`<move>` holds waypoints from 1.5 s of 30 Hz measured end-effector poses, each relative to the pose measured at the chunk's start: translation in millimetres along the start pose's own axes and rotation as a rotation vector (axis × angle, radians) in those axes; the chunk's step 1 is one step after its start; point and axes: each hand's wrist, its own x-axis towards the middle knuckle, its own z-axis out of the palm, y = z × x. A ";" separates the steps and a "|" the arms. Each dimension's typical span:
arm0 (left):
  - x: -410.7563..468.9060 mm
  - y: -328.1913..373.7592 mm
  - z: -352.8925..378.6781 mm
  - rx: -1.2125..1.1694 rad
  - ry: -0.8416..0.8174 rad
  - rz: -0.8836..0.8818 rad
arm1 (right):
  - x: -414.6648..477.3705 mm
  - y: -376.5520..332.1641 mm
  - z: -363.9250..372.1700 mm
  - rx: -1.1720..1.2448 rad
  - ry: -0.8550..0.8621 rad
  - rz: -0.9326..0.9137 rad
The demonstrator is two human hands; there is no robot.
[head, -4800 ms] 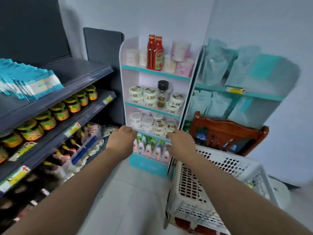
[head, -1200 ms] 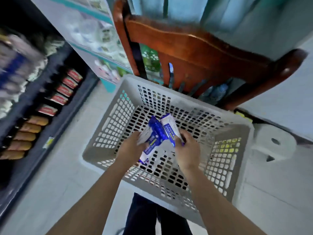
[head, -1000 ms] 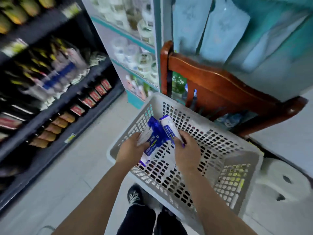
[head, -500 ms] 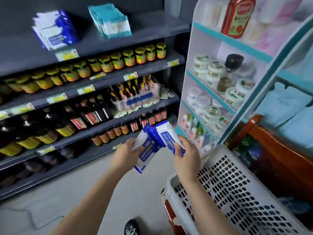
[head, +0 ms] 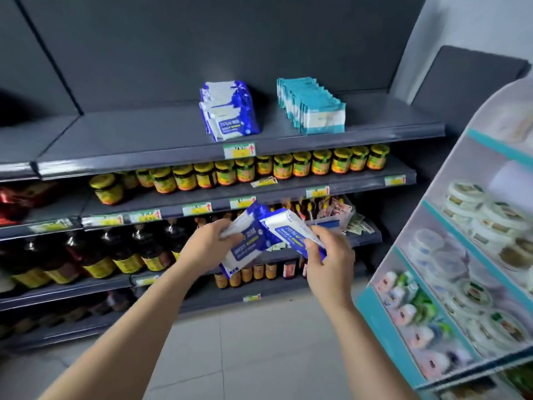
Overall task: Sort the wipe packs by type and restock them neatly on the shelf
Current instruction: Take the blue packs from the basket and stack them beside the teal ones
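Observation:
My left hand (head: 208,246) grips a blue-and-white wipe pack (head: 247,246) by its upper left end. My right hand (head: 331,259) holds a second blue-and-white wipe pack (head: 288,228) by its right end. Both packs are tilted and overlap in front of the lower shelves. On the dark top shelf (head: 144,140) a row of matching blue packs (head: 229,111) stands upright. A row of teal-and-white packs (head: 313,106) stands to its right, a gap between the two rows.
Below the top shelf run a row of yellow-lidded jars (head: 288,166) and dark sauce bottles (head: 109,252). A white and teal display rack (head: 461,255) with tubs and small bottles stands close on the right. Pale tiled floor (head: 245,356) lies underfoot.
The view has swung left and up from the basket and rack to face the dark shelving squarely. Both hands keep the same hold on the two blue packs, carried a little higher.

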 end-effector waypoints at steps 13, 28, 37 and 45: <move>167.1 23.8 -96.3 0.029 0.081 0.092 | 192.3 -21.2 90.6 0.068 -0.554 -0.256; 325.9 33.8 -141.5 0.044 -0.072 0.123 | 337.5 -29.1 199.8 -0.169 -0.573 -0.332; 354.4 19.0 -142.4 -0.362 -0.135 -0.025 | 357.0 -23.7 232.2 -0.208 -0.742 -0.235; 353.6 1.0 -121.5 0.062 0.015 -0.063 | 366.8 -20.3 248.6 -0.056 -0.721 -0.178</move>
